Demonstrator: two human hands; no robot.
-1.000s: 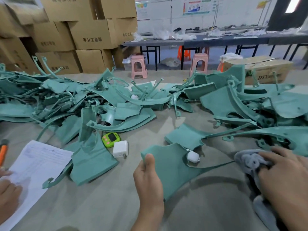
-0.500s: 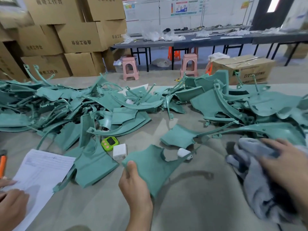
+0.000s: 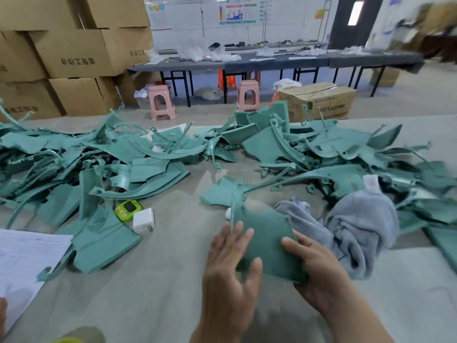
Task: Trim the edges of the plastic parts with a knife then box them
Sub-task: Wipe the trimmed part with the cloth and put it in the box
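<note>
**Figure: an early stage of trimming, seen across the table.** One plastic part is held just left of the grey cloth, a little above the table.

- **Grip:** The right hand pinches the part's lower right corner, thumb on top and fingers beneath. The left hand lies against its left edge with fingers straight and spread, clamping nothing.
- **Progress:** No knife is in view, and no boxed parts. Heaps of loose parts spread left of and behind the cloth, many with thin runner-like strips attached. Most of the work appears to remain. A cardboard box stands on the floor far behind the cloth; its contents cannot be told.
- **Materials:** The parts are matte teal, thin and stiff-looking, with curved outlines. The cloth is soft, fleecy and crumpled.
</note>
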